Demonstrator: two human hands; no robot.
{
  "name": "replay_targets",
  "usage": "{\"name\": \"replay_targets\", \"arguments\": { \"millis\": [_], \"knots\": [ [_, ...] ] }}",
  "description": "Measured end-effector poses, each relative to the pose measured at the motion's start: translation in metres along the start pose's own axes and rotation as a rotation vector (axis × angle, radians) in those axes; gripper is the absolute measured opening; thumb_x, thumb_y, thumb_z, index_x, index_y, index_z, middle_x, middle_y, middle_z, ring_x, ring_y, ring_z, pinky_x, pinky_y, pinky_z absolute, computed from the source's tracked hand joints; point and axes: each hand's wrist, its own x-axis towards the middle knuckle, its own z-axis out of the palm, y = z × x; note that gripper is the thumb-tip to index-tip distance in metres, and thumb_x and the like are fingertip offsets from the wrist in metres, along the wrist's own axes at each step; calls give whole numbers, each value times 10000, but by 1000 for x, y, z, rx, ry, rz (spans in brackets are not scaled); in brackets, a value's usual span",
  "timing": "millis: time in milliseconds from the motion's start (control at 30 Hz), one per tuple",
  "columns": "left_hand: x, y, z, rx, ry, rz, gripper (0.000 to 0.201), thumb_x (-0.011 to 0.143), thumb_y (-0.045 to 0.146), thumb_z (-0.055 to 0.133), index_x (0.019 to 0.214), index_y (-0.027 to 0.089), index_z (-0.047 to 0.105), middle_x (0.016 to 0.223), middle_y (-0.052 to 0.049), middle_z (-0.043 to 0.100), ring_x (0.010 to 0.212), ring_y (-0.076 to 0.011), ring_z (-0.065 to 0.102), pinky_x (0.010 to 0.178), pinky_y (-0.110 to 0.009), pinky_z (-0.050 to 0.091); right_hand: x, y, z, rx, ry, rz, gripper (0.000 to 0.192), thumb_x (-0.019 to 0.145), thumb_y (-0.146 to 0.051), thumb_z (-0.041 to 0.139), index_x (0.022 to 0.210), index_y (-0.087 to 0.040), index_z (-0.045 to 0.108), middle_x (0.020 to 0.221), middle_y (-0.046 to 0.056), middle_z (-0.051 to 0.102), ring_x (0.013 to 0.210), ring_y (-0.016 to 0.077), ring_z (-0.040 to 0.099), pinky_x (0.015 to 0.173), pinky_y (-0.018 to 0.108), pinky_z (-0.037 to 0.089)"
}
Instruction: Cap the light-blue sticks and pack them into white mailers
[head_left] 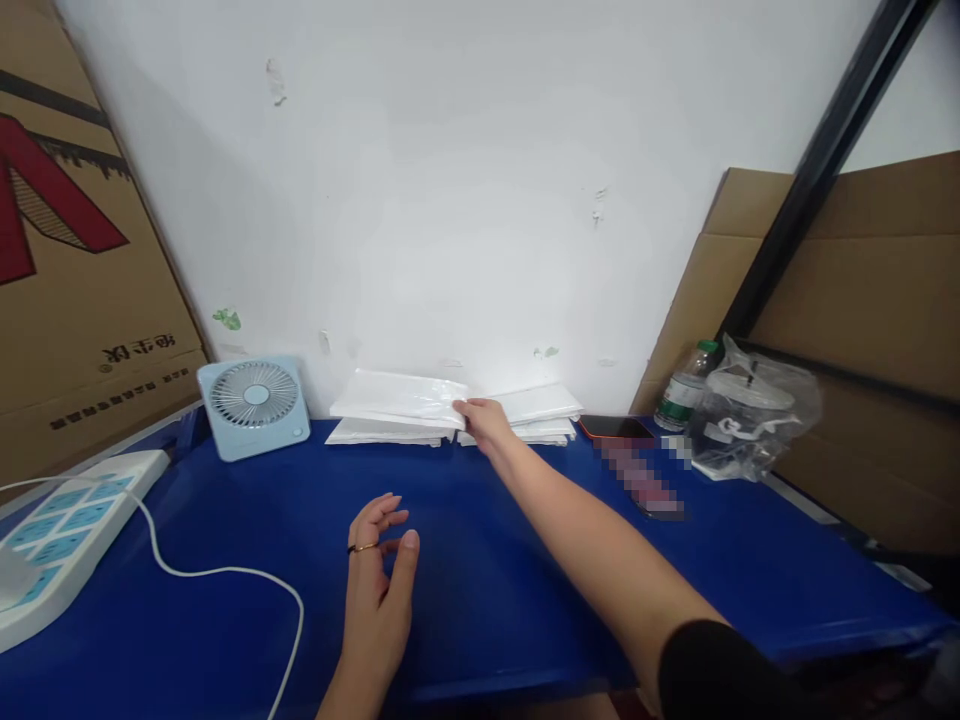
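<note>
**Right hand on top white packet at back of blue table**

We note the top white packet [401, 397] lying on the left stack of white packets [382, 430], at the far edge of the blue table [525, 600], against the white wall [450, 200]. Our right hand [484, 422] reaches across the table with the arm stretched out; its fingers pinch the right-hand edge of that top packet. A second stack of white packets [536, 412] lies just beside, to the right of the hand. Our left hand [379, 570] rests near the table's front, empty, fingers loosely curled and apart, a ring on one finger.

Left of the stacks stands a small pale-blue fan [253, 405]. Further left lies a power strip [64, 525] with a white cable [225, 580] trailing over the table. To the right we see a phone [615, 428], a water bottle [686, 388] and a clear plastic bag [750, 410]. Cardboard boxes [75, 250] flank both sides.
</note>
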Motion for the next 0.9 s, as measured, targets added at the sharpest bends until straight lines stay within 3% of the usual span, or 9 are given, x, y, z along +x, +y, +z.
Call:
{"name": "replay_targets", "arguments": {
  "millis": [100,167,233,300,367,500,700,833,900],
  "knots": [
    [2,-3,2,1,-27,0,353,857,376,445,1187,255,426,1244,-93,421,1031,-219,521,774,-357,492,26,1,19,-161,29,-1,229,689,-352,630,631,-131,638,563,45,601,625,178,585,609,275,443],
    [3,-4,2,9,-54,-12,359,854,384,446,1190,262,422,1251,-91,413,1031,-222,520,769,-365,501,38,0,5,-272,68,-28,210,693,-338,630,646,-135,651,662,76,632,751,209,595,720,300,435],
    [3,-5,3,24,-80,-16,367,850,387,451,1195,266,419,1262,-90,403,1035,-225,518,780,-381,504,46,-1,-31,-371,148,-70,223,716,-328,613,813,-136,670,926,121,635,971,242,546,867,325,379],
    [3,-5,5,46,-104,-10,375,843,385,463,1197,267,419,1274,-91,392,1040,-229,516,792,-396,503,53,0,-79,-480,289,-88,358,763,-322,559,1063,-133,605,1204,167,501,1184,287,386,971,394,278],
    [3,-4,7,65,-129,-2,380,836,380,476,1195,268,419,1285,-92,380,1040,-229,516,791,-398,507,57,5,-126,-824,510,-8,455,800,-405,491,1147,-117,557,1249,200,437,1204,336,343,964,478,251],
    [4,2,14,100,-188,19,387,833,361,482,1204,277,411,1303,-89,356,1038,-222,520,789,-394,511,62,20,-178,-964,459,187,493,771,-484,499,946,-46,645,1062,251,524,1052,396,449,859,542,292],
    [16,17,25,206,-256,60,425,821,349,494,1226,273,389,1333,-91,320,1082,-222,504,848,-411,486,59,11,-169,-911,419,-56,235,820,-299,440,951,-172,587,1018,110,545,985,258,468,851,412,310],
    [38,35,42,357,-257,171,670,730,417,599,1314,280,301,1421,-86,215,1242,-276,368,962,-460,406,31,-16,-158,-480,294,-385,122,833,-308,423,876,-209,479,689,-18,466,641,145,437,637,274,352],
    [53,46,53,469,-250,248,859,646,449,671,1364,288,228,1472,-76,128,1326,-313,218,1026,-489,324,8,-27,-152,-228,192,-466,101,817,-319,468,818,-222,437,667,-41,422,590,119,395,575,240,337]
  ]
}}
